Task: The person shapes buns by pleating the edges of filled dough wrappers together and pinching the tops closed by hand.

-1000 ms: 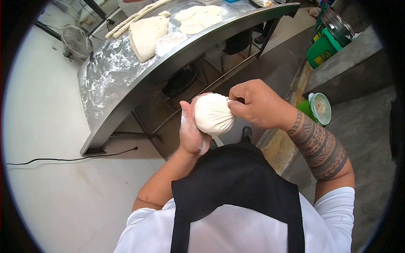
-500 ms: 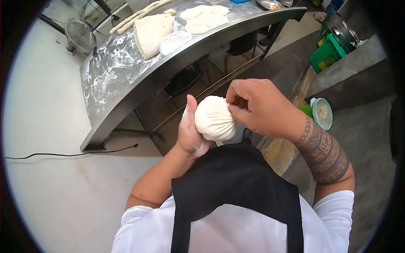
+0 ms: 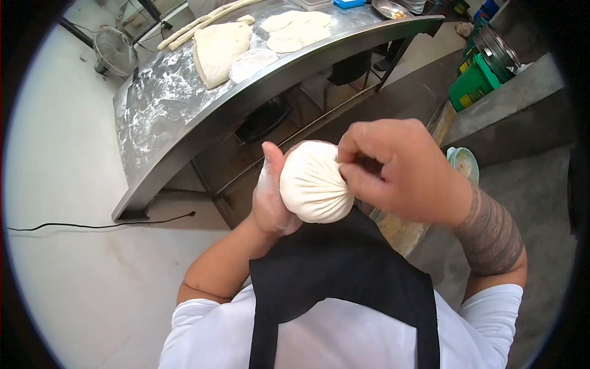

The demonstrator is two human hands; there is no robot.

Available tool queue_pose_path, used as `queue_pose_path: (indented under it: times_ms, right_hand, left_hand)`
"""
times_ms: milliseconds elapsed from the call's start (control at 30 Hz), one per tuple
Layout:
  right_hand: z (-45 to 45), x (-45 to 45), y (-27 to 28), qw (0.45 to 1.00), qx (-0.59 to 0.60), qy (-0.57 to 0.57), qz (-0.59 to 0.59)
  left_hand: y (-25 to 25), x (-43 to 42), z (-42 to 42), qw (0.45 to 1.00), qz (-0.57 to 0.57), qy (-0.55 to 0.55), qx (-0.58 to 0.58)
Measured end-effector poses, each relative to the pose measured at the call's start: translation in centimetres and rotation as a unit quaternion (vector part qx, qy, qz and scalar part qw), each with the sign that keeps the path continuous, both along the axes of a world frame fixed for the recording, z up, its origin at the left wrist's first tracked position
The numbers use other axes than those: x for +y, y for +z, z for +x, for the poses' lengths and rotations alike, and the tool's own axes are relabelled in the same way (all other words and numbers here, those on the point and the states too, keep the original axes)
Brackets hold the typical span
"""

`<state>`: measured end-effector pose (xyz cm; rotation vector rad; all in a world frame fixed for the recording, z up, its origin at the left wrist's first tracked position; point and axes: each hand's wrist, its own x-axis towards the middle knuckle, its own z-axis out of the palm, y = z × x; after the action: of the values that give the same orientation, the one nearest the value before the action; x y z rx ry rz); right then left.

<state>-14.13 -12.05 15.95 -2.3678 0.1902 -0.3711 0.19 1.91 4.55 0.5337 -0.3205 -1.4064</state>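
A round, pleated dough ball (image 3: 314, 184) rests in my left hand (image 3: 271, 194), whose thumb points up beside it while the other fingers are mostly hidden behind the dough. The thumb and palm have flour on them. My right hand (image 3: 409, 169) pinches the gathered edge of the dough at its right side between thumb and fingertips. The pleats run toward that pinch. Both hands are in front of the black apron, below the table edge.
A floured metal table (image 3: 160, 104) holds a large dough slab (image 3: 220, 52), flat dough rounds (image 3: 298, 31) and dough strips (image 3: 203, 23). A fan (image 3: 115, 52) is at upper left. Green bucket (image 3: 473, 83) and lidded tub (image 3: 464, 165) are at right. A cable (image 3: 104, 226) crosses the left side.
The dough ball and both hands have come slightly lower and look larger. My right hand has moved right and down with its pinch kept. The pleats look more spread over the ball's front.
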Motion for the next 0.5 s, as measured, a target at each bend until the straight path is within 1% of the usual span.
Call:
queue_pose_path:
  times_ms: [67,100,167,267,367,500]
  right_hand:
    - [-0.1,0.1,0.2,0.985,0.086,-0.066,0.137]
    - [-0.2,-0.1,0.1,0.987,0.08,-0.037,0.134]
    - [-0.4,-0.8,-0.1,0.989,0.07,0.023,0.129]
    - [-0.7,-0.3,-0.6,0.995,0.002,0.095,-0.007]
    - [-1.0,0.6,-0.5,0.992,-0.03,0.116,-0.032]
    - [-1.1,1.4,-0.5,0.991,-0.06,0.107,-0.047]
  left_hand:
    - [0.0,-0.2,-0.3,1.0,-0.011,0.011,-0.003]
    - [0.1,-0.3,-0.4,1.0,-0.017,0.018,-0.004]
    - [0.1,-0.1,0.0,0.996,-0.034,-0.04,0.074]
    - [-0.3,0.2,0.3,0.978,-0.076,-0.096,0.17]
    - [-0.6,0.2,0.2,0.976,-0.095,-0.117,0.158]
    - [-0.5,0.5,0.7,0.979,-0.073,-0.122,0.143]
